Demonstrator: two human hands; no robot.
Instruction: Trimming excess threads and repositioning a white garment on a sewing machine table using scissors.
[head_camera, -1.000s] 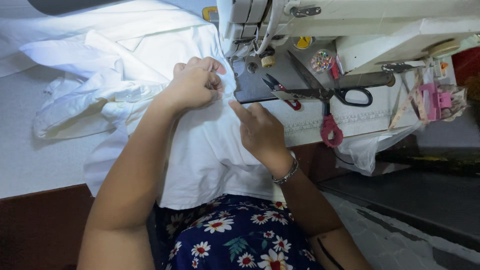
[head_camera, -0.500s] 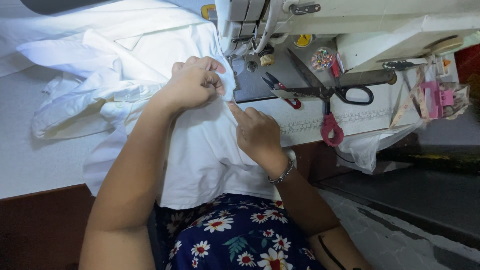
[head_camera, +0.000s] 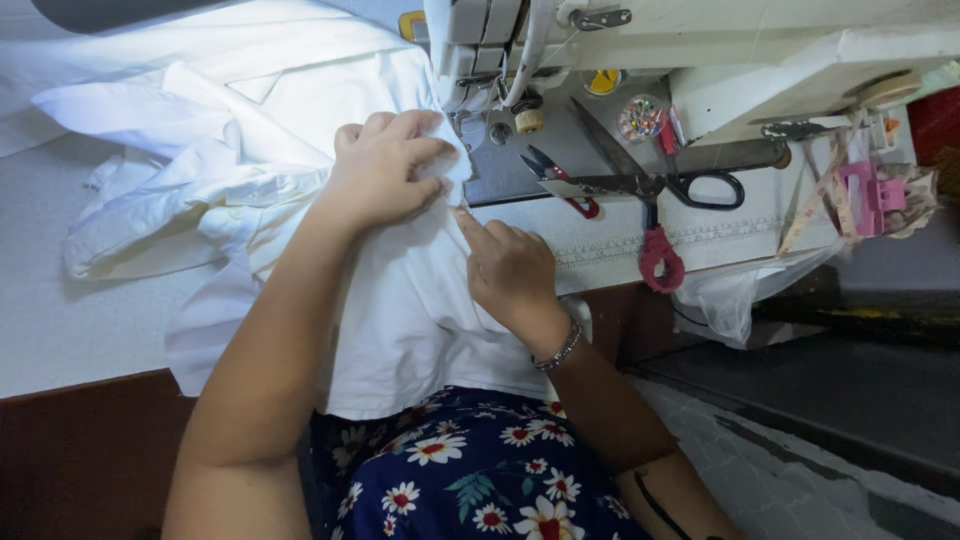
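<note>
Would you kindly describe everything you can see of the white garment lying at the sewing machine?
The white garment looks like thin woven cotton, plain and unprinted. It lies crumpled on the pale table, with folded, bunched parts to the left and one smooth panel hanging over the table edge onto the person's flowered lap. Its upper edge reaches the sewing machine's needle area. The left hand presses down on it near the needle, fingers curled on the cloth; the right hand rests on it beside, forefinger pointing toward the left hand.

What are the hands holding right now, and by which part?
The left hand grips the white fabric at its bunched edge beside the sewing machine. The right hand only presses a fingertip on it.
</note>
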